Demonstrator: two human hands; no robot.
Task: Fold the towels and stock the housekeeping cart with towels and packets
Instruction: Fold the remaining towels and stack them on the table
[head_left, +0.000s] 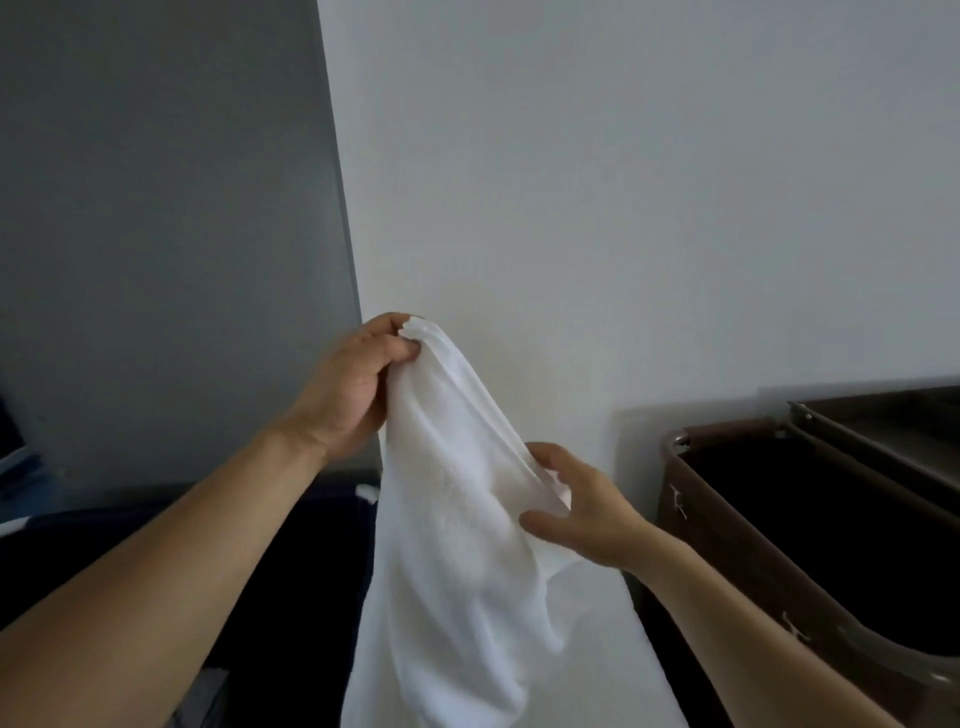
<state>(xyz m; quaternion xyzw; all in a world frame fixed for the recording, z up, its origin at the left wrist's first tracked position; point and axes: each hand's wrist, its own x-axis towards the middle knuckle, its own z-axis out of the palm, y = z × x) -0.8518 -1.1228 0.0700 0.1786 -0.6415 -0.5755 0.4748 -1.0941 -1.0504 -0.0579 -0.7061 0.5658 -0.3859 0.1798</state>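
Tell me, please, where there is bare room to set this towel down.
The white strip between towel and cart looks bare, though I cannot tell if it is flat. The cart's dark bin shows nothing inside. The middle is crowded: left hand and right hand hold the towel.

No readable text, labels — none

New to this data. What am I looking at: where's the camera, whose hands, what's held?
No machine here: a person works with bare hands. The single picture comes from a camera worn on the head, looking forward and down. The left hand pinches the bunched top of a white towel, which hangs unfolded. The right hand grips its edge lower down. At right stands a brown cart with a dark inside, before a white wall.
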